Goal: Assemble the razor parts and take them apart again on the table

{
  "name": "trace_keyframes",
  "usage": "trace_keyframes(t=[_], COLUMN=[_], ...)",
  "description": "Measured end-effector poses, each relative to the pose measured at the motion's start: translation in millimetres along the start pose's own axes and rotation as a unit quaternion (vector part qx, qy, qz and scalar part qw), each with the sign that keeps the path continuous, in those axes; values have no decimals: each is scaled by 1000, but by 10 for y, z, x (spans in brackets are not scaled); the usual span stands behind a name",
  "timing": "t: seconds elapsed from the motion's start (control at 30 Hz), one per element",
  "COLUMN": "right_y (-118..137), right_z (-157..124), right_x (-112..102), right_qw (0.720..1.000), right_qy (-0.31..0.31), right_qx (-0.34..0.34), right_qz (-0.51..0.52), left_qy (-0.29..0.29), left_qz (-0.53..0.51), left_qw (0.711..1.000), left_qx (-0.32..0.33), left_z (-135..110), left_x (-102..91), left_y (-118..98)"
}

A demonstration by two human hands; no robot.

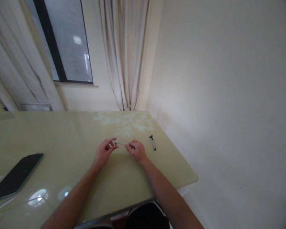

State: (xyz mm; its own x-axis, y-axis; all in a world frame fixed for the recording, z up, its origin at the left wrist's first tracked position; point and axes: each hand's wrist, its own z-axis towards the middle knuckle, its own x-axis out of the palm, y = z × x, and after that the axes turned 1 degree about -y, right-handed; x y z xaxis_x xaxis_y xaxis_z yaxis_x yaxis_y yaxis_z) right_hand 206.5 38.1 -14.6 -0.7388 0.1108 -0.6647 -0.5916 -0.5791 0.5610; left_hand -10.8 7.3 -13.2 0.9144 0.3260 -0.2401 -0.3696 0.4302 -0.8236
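Above the table my left hand (104,151) pinches a small dark-and-silver piece (115,142) between thumb and forefinger; its exact kind is too small to make out. From the right, my right hand (137,150) grips a thin white stick (121,143) between thumb and fingers. The stick's far end reaches the small piece, and whether they touch or are joined I cannot tell. A razor (153,143) with a dark head and a grey handle lies on the table to the right of my right hand.
The pale green glossy table (69,136) has its right edge near the white wall (224,95). A dark flat tablet-like slab (16,175) lies at the left, with a thin clear strip (11,198) beside it. Curtains (126,57) and a window (69,41) are behind.
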Motion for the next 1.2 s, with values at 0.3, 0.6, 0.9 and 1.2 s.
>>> trace_keyframes(t=[0.3,0.6,0.9,1.2], right_y=[21,45,44,39], right_z=[4,5,13,0], right_x=[2,-2,-4,-3], right_qw=[1000,999,998,999], right_qy=[-14,-27,-38,-35], right_qx=[18,22,42,23], right_qz=[0,8,-7,18], left_qy=[-3,-3,-3,-7], left_qz=[-5,-17,-10,-20], left_qw=[1000,1000,1000,1000], left_qx=[-2,-12,-15,-15], left_z=[-5,-13,-16,-16], left_x=[13,4,-1,11], left_y=[25,34,24,37])
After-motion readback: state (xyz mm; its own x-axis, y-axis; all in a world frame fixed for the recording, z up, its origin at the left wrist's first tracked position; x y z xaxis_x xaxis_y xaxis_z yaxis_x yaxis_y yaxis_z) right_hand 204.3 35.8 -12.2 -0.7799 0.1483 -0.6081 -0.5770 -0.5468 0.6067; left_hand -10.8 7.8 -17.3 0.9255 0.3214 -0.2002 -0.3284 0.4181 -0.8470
